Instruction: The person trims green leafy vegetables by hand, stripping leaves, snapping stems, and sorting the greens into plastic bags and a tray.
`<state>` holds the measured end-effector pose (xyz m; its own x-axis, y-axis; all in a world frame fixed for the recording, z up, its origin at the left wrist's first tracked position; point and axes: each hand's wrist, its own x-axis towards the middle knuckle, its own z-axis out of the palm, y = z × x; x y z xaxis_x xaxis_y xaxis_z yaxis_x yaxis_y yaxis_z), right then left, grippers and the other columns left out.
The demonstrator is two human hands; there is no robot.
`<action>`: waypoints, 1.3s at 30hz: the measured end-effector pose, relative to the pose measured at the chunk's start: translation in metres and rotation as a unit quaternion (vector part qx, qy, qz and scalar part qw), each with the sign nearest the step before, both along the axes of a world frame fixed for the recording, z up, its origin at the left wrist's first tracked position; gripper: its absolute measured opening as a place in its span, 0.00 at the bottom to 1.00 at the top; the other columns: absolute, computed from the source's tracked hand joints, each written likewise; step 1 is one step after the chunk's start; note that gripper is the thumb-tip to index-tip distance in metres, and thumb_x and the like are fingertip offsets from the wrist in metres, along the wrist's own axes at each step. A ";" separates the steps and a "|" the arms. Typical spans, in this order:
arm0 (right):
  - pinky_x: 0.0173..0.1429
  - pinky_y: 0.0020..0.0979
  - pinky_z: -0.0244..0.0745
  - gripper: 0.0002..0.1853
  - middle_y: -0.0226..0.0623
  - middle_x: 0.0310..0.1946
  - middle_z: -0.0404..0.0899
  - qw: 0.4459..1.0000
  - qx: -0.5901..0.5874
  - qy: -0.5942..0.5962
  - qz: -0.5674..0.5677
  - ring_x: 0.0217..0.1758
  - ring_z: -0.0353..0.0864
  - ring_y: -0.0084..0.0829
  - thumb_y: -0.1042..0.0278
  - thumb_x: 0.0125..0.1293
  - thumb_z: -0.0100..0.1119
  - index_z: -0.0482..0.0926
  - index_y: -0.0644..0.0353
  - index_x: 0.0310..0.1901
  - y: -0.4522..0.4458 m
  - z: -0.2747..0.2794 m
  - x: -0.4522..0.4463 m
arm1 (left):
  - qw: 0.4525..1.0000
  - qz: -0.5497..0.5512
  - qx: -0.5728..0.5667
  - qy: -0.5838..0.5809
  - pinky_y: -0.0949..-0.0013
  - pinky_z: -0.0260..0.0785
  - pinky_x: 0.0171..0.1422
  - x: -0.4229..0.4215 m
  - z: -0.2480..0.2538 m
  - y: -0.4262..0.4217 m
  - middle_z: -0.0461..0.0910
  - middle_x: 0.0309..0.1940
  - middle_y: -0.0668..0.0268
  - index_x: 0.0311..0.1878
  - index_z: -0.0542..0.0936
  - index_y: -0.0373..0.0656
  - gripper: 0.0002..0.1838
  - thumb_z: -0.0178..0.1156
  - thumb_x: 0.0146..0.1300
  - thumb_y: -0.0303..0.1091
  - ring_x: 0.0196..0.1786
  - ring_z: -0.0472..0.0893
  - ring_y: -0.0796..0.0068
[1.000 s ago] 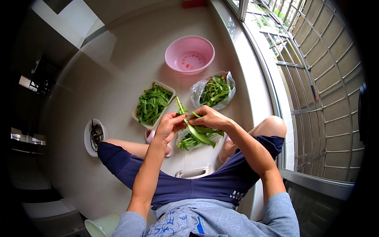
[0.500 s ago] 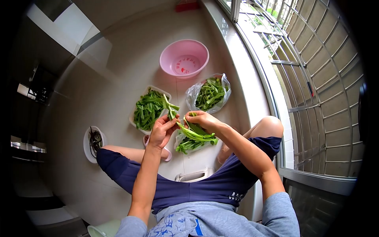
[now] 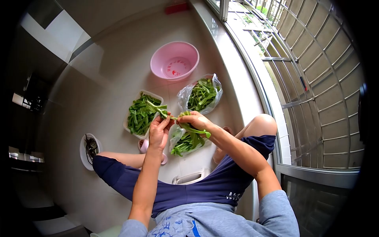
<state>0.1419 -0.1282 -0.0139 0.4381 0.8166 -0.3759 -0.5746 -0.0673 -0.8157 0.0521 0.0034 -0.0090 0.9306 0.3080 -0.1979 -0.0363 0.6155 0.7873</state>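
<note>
My left hand (image 3: pixel 158 132) is closed on green vegetable stalks (image 3: pixel 156 107), pale and cut-looking at their upper ends. Close beside it, my right hand (image 3: pixel 195 119) pinches a leafy green stem (image 3: pixel 190 128) whose long leaves hang below the fingers. A stem seems to run between the two hands; fingers partly hide it. Under my right hand lies a pile of leafy greens (image 3: pixel 183 145) on clear plastic. Beyond my left hand, a pale tray (image 3: pixel 156 96) holds many green pieces. Past my right hand stands a clear plastic bag (image 3: pixel 216 86) full of greens.
A pink basin (image 3: pixel 162 53) stands farther off on the tiled floor (image 3: pixel 114 83). At left, a white bowl (image 3: pixel 85 158) contains dark, thin strands. A window ledge (image 3: pixel 241 79) and metal bars run along the right. My bent knees flank the greens.
My right hand has drawn closer to my left, and the leaves it holds now hang lower and nearer the hand. The whole view has shifted slightly, moving the scene left.
</note>
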 end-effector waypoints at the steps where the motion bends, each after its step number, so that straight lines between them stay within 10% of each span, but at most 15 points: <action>1: 0.28 0.19 0.63 0.08 0.29 0.21 0.74 0.997 0.011 0.031 -0.076 0.22 0.69 0.19 0.65 0.49 0.54 0.76 0.61 0.26 0.002 -0.007 0.001 | 0.999 0.027 -0.029 0.001 0.74 0.66 0.43 0.005 -0.003 -0.004 0.74 0.31 0.64 0.37 0.73 0.38 0.07 0.50 0.55 0.25 0.34 0.73 0.76; 11: 0.15 0.14 0.55 0.07 0.24 0.16 0.68 0.873 0.083 -0.104 -0.469 0.12 0.62 0.14 0.68 0.55 0.51 0.73 0.62 0.31 -0.094 0.050 0.081 | 0.979 -0.111 -0.098 0.139 0.77 0.67 0.35 0.081 -0.038 -0.035 0.74 0.27 0.66 0.38 0.72 0.37 0.08 0.50 0.55 0.27 0.28 0.72 0.78; 20: 0.15 0.16 0.57 0.08 0.24 0.16 0.68 0.893 0.055 -0.040 -0.446 0.13 0.64 0.15 0.66 0.55 0.51 0.73 0.62 0.32 -0.098 0.037 0.087 | 0.881 -0.086 0.256 0.390 0.74 0.68 0.37 0.136 -0.094 0.006 0.74 0.29 0.61 0.37 0.72 0.32 0.12 0.52 0.53 0.32 0.31 0.73 0.76; 27: 0.16 0.13 0.52 0.08 0.24 0.17 0.68 0.929 0.074 -0.036 -0.361 0.14 0.61 0.12 0.67 0.54 0.53 0.73 0.63 0.32 -0.080 0.040 0.074 | 0.955 -0.100 0.172 0.221 0.81 0.63 0.28 0.126 -0.081 0.008 0.74 0.22 0.70 0.33 0.76 0.39 0.07 0.52 0.52 0.30 0.24 0.70 0.84; 39: 0.17 0.15 0.48 0.08 0.22 0.13 0.65 0.977 -0.030 -0.081 -0.193 0.14 0.58 0.12 0.66 0.48 0.59 0.74 0.60 0.26 -0.043 0.039 0.048 | 0.949 -0.264 0.145 0.088 0.74 0.65 0.44 0.087 0.015 -0.013 0.74 0.31 0.70 0.35 0.73 0.42 0.10 0.56 0.52 0.37 0.35 0.73 0.80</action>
<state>0.1898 -0.1715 0.0251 0.7668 0.5571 -0.3190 -0.4309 0.0783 -0.8990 0.1391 -0.0099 0.0056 0.9309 -0.1268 -0.3426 0.3647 0.2675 0.8919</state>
